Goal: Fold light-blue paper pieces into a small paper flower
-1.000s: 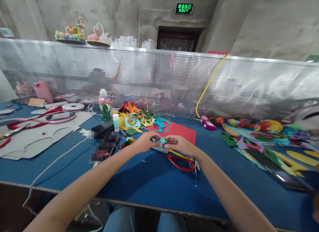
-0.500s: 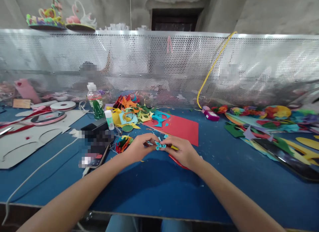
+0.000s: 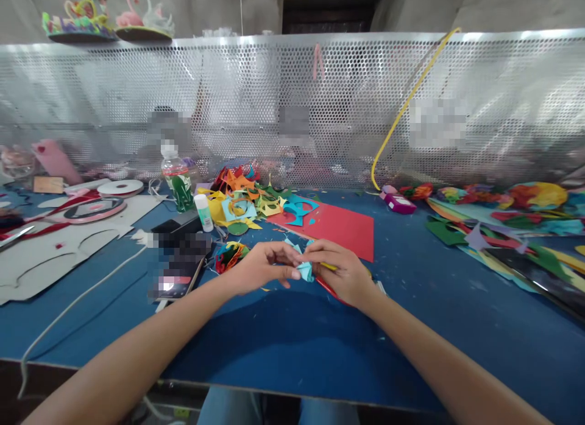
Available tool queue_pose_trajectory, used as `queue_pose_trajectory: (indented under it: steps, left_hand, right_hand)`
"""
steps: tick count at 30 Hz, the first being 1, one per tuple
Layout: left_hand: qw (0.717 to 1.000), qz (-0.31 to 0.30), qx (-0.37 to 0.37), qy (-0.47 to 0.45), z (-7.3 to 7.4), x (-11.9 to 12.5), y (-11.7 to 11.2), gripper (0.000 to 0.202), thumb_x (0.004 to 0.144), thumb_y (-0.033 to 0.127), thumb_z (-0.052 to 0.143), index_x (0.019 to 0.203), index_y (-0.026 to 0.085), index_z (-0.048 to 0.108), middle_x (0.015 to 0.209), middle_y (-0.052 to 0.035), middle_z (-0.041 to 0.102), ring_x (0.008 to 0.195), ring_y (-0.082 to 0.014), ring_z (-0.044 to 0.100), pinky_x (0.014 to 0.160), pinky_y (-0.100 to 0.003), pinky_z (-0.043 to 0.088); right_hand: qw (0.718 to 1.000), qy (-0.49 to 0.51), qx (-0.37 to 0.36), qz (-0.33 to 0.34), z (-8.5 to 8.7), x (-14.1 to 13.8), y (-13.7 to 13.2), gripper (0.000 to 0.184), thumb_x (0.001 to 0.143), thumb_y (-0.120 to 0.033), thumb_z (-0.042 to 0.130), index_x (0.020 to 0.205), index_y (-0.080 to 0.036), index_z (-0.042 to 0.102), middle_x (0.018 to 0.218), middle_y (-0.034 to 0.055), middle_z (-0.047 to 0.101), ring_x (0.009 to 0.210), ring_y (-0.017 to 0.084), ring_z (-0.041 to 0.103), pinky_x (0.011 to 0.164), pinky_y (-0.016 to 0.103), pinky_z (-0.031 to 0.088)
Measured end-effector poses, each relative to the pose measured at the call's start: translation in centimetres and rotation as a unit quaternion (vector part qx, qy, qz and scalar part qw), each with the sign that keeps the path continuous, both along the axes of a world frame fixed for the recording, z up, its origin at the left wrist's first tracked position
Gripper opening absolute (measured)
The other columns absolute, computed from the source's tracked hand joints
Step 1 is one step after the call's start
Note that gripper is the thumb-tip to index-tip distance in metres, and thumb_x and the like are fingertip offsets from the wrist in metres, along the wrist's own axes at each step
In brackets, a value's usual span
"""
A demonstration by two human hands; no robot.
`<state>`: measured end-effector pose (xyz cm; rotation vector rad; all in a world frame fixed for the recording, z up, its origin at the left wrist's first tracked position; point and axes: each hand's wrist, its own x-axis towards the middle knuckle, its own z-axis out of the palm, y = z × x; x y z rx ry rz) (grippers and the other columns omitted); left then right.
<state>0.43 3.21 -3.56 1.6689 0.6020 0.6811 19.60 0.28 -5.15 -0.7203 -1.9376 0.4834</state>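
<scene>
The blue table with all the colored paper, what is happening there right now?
A person sits at the blue table and works a small light-blue paper piece between both hands. The left hand and the right hand pinch it together just above the tabletop. Red-handled scissors lie partly under the right hand. A red paper sheet and a heap of paper scraps lie behind the hands.

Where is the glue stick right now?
In the head view, the glue stick stands upright left of centre on the blue table, between the bottle and the paper scraps.
</scene>
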Motion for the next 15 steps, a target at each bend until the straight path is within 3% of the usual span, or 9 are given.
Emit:
queue_pose_trajectory:
  steps: [3, 7, 11, 15]
  left_hand:
    - [1.000, 0.012, -0.020, 0.001, -0.1, 0.1, 0.0, 0.021, 0.064, 0.024, 0.070, 0.078, 0.013, 0.058, 0.071, -0.0009, 0.063, 0.065, -0.0114, 0.060, 0.055, -0.023, 0.053]
    - [0.996, 0.085, 0.002, -0.002, -0.3, 0.3, 0.0, 0.018, 0.064, 0.023, 0.070, 0.073, 0.013, 0.057, 0.065, 0.0011, 0.060, 0.058, -0.0081, 0.055, 0.054, -0.020, 0.050]
    - [0.991, 0.125, 0.035, 0.003, -0.3, 0.5, -0.2, 0.013, 0.069, 0.024, 0.065, 0.072, 0.012, 0.060, 0.064, 0.0015, 0.056, 0.059, -0.0081, 0.052, 0.055, -0.020, 0.049]
    - [0.991, 0.122, 0.056, 0.017, -0.3, 0.7, -0.6, 0.020, 0.076, 0.031, 0.057, 0.072, 0.013, 0.063, 0.074, -0.0010, 0.055, 0.066, -0.0104, 0.052, 0.058, -0.022, 0.051]
  right_hand:
    - [0.999, 0.023, -0.046, -0.016, -0.4, -0.5, -0.1, 0.019, 0.083, -0.023, 0.052, 0.097, -0.027, 0.065, 0.088, 0.0034, 0.062, 0.075, 0.015, 0.061, 0.063, 0.027, 0.051]
    - [0.992, 0.050, -0.109, -0.051, -0.6, -1.4, -0.5, 0.022, 0.088, -0.030, 0.044, 0.102, -0.023, 0.060, 0.089, 0.0049, 0.065, 0.079, 0.016, 0.063, 0.065, 0.028, 0.052]
    - [0.987, 0.049, -0.135, -0.079, -0.6, -1.8, -0.7, 0.017, 0.082, -0.033, 0.056, 0.092, -0.021, 0.061, 0.085, 0.0032, 0.066, 0.077, 0.017, 0.063, 0.068, 0.027, 0.050]
    - [0.984, 0.043, -0.132, -0.113, -0.3, -1.5, -0.5, 0.012, 0.081, -0.031, 0.056, 0.084, -0.021, 0.061, 0.083, 0.0020, 0.065, 0.079, 0.017, 0.060, 0.072, 0.029, 0.048]
